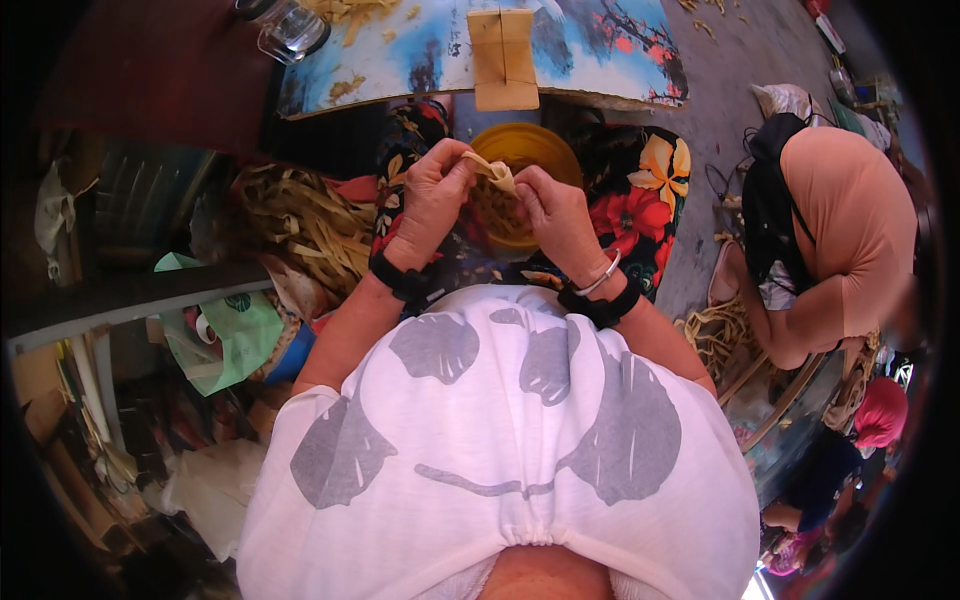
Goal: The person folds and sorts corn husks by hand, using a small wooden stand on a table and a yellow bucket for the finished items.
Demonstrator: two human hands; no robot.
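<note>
My left hand (432,195) and my right hand (553,215) meet over my lap, both pinching a pale yellow strip (497,172) that bends between the fingertips. Right below them a yellow bowl (545,148) rests between my knees on the flowered cloth (640,190); it holds more pale strips. Both wrists wear black bands, and the right one also has a silver bangle.
A heap of pale strips (300,225) lies at my left. A low painted board (400,50) with a cardboard block (503,58) and a glass jar (290,25) stands ahead. At the right a person in an orange top (845,230) bends over more strips (715,335).
</note>
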